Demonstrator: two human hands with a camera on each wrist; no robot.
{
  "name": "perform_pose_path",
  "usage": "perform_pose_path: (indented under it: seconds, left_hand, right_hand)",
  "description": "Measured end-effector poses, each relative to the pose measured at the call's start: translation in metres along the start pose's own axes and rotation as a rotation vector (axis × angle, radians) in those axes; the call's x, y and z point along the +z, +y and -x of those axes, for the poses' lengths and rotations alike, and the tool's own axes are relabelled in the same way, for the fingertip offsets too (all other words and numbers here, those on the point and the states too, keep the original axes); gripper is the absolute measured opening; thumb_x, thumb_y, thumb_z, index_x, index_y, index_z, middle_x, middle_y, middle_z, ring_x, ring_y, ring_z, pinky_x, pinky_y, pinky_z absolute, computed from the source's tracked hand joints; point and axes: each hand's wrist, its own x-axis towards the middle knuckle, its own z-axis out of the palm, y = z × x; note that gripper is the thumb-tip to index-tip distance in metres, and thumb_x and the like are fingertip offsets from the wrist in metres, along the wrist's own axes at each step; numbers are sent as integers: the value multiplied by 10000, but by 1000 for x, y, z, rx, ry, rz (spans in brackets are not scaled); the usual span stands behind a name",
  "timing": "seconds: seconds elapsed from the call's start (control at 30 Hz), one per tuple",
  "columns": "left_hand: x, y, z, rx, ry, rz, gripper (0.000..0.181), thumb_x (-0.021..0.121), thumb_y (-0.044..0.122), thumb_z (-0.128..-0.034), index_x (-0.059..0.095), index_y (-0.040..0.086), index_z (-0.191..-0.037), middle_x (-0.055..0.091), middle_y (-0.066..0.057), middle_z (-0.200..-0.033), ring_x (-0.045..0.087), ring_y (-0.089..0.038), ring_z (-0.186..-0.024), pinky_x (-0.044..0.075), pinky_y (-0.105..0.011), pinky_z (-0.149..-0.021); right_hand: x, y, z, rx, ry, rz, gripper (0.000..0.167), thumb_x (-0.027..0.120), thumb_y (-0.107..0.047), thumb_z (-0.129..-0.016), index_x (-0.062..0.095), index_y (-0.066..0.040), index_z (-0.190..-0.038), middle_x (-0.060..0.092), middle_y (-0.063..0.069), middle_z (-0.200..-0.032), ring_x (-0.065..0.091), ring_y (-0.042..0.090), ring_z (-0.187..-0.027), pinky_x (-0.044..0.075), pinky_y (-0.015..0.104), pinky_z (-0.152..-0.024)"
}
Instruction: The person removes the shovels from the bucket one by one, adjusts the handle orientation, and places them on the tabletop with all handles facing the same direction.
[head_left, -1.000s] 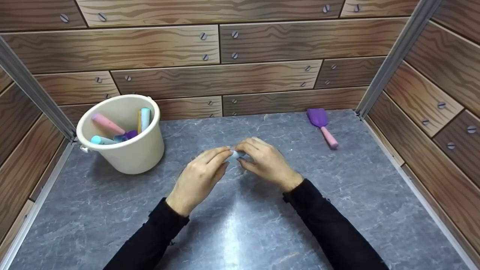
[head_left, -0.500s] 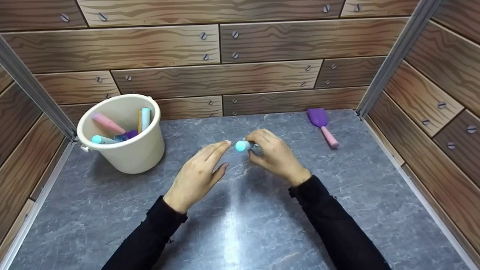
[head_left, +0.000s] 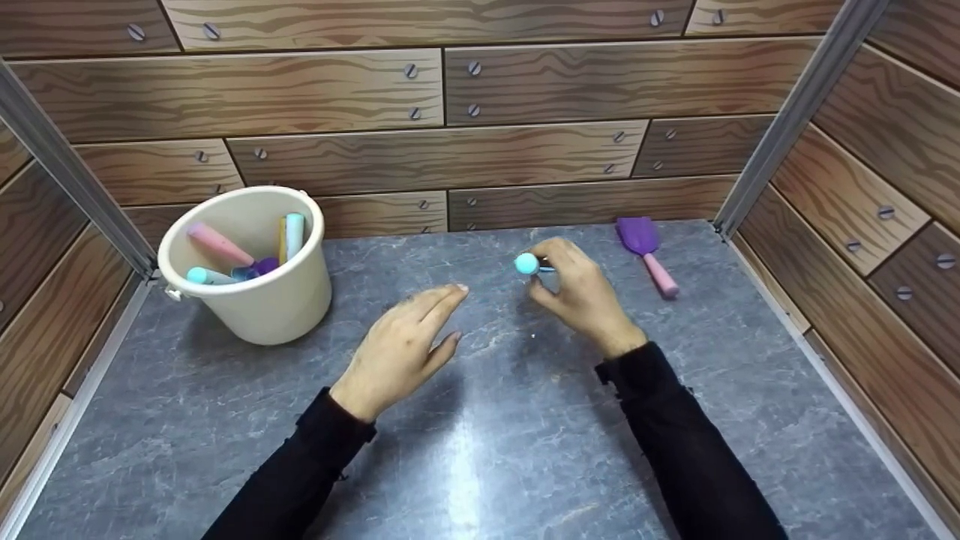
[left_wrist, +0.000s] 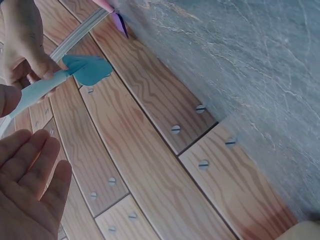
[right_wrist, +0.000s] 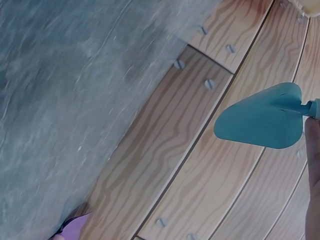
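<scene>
In the head view my right hand (head_left: 581,292) pinches the pale blue handle of a small garden trowel (head_left: 527,263) above the table, with the handle's round end toward me. The right wrist view shows the trowel's teal pointed blade (right_wrist: 265,120); its handle is mostly cut off at the frame edge. My left hand (head_left: 397,352) hovers left of it, fingers straight and thumb apart, holding nothing. The left wrist view has the left palm (left_wrist: 30,190) below the trowel.
A cream bucket (head_left: 289,307) stands at the left with several pink, yellow and light blue handled tools inside. Near the back right lies a purple shovel (head_left: 637,234) with a pink handle. Wood-patterned walls (head_left: 547,86) enclose the grey marbled table (head_left: 465,472).
My right hand has carried the trowel rightward and toward the back wall. The left hand has let go of the trowel and stays near its earlier place.
</scene>
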Motion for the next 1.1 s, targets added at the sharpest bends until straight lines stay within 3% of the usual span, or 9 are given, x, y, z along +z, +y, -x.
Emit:
perform_pose_path:
  seconds: [0.4, 0.63, 0.77, 0.93, 1.1]
  left_hand:
    - [7, 1, 4, 44, -84, -41, 720, 833, 338, -1106, 561, 77, -1720, 702, -118, -1677, 733, -308, -1496, 650, -505, -1234]
    - [10, 3, 6, 60, -149, -51, 736, 796, 386, -1129, 531, 77, -1743, 664, -117, -1722, 695, -307, -1549, 611, -526, -1288]
    - [10, 5, 6, 67, -188, -38, 767, 798, 390, -1126, 504, 76, -1762, 633, -122, -1755, 662, -307, -1592, 570, -532, -1335]
    - [11, 8, 6, 88, -213, -53, 780, 783, 407, -1135, 489, 66, -1772, 615, -131, -1771, 639, -302, -1621, 524, -522, -1379]
    - [10, 10, 6, 87, -239, -58, 784, 762, 403, -1149, 460, 67, -1791, 594, -132, -1789, 628, -310, -1633, 495, -517, -1400]
  right_hand:
    - [-11, 27, 9, 139, 23, -32, 371, 825, 122, -921, 677, 26, -1247, 768, 217, -1187, 786, 409, -1121, 719, 545, -1052]
    - [-15, 47, 16, 182, 70, -51, 331, 851, 147, -895, 686, 21, -1152, 776, 217, -1147, 786, 390, -1090, 708, 488, -1042]
    - [-18, 58, 21, 255, 71, -67, 300, 836, 155, -887, 713, 15, -1123, 793, 224, -1178, 783, 400, -1140, 669, 451, -1097]
    - [-22, 71, 27, 369, 66, -105, 262, 827, 156, -909, 734, 26, -1117, 789, 235, -1226, 767, 391, -1198, 610, 278, -1153]
    - [-24, 82, 32, 441, 90, -132, 240, 822, 168, -911, 738, 58, -1107, 778, 272, -1227, 747, 361, -1176, 517, 63, -1068]
